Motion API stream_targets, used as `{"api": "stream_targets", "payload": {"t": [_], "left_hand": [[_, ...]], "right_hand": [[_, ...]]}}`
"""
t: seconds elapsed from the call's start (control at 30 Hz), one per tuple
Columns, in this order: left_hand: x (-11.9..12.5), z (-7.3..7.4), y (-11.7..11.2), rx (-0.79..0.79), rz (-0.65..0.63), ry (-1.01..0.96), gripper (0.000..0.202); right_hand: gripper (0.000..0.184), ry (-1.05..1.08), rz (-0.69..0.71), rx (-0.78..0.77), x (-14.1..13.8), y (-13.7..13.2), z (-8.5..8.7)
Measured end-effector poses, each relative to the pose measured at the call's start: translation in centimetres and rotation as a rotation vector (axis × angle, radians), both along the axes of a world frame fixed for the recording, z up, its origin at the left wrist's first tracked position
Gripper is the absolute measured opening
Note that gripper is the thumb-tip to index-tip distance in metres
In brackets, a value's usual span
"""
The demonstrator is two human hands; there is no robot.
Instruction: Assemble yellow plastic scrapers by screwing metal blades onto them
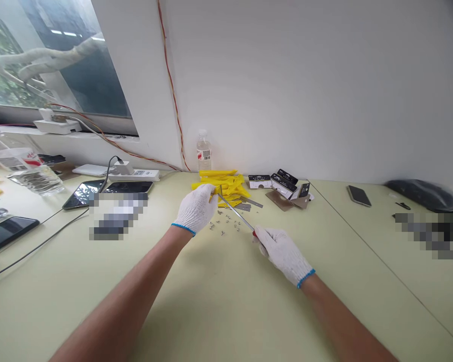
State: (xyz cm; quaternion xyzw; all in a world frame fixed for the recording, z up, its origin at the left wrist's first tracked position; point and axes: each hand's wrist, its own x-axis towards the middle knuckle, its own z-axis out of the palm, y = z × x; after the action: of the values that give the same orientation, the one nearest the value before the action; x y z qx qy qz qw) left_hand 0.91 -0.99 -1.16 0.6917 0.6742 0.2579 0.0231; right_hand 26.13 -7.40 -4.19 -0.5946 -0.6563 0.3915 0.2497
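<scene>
Both of my hands wear white knit gloves. My right hand point(281, 250) is closed round the red handle of a screwdriver point(237, 213), whose long metal shaft points up and left. My left hand point(196, 207) is closed at the shaft's tip, pinching something small and yellow that I cannot make out clearly. It sits right by a pile of yellow plastic parts point(222, 183). Several small screws point(222, 223) lie scattered on the pale table point(219, 301) between my hands.
Small black-and-white boxes point(281, 183) and a flat metal piece point(251, 202) lie behind the screws. A clear bottle point(204, 153) stands at the wall. Phones point(7, 231), a power strip point(134, 174) and cables sit at the left; another phone point(358, 195) and a dark bag point(425, 193) at the right.
</scene>
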Motion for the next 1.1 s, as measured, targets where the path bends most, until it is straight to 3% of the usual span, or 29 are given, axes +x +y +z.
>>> {"api": "stream_targets", "payload": {"t": [0.07,0.17,0.37,0.57,0.7,0.83,0.93,1.1], "left_hand": [[0.0,-0.1,0.0,0.008,-0.006,0.006,0.022],[0.0,-0.1,0.1,0.013,-0.004,-0.007,0.021],[-0.3,0.0,0.1,-0.002,0.013,-0.016,0.02],[-0.2,0.0,0.2,-0.013,0.029,-0.019,0.02],[0.1,0.3,-0.2,-0.039,0.052,0.021,0.022],[0.5,0.5,-0.6,-0.062,0.068,0.078,0.022],[0.6,0.4,-0.7,-0.055,0.063,0.098,0.022],[0.5,0.1,-0.6,-0.042,0.046,0.108,0.02]], "right_hand": [[0.055,0.09,-0.014,-0.16,0.1,-0.1,0.0],[0.059,0.126,-0.027,-0.209,0.1,0.0,-0.1],[0.047,-0.105,-0.039,0.245,-0.3,0.4,-0.8],[0.051,-0.239,-0.133,0.466,0.1,1.2,-2.2],[0.048,-0.299,-0.093,0.599,0.4,1.2,-2.4],[0.053,-0.355,-0.003,0.597,0.7,1.1,-2.5],[0.056,-0.347,-0.009,0.586,1.1,1.3,-2.8],[0.058,-0.211,0.018,0.477,1.0,1.2,-2.8]]}}
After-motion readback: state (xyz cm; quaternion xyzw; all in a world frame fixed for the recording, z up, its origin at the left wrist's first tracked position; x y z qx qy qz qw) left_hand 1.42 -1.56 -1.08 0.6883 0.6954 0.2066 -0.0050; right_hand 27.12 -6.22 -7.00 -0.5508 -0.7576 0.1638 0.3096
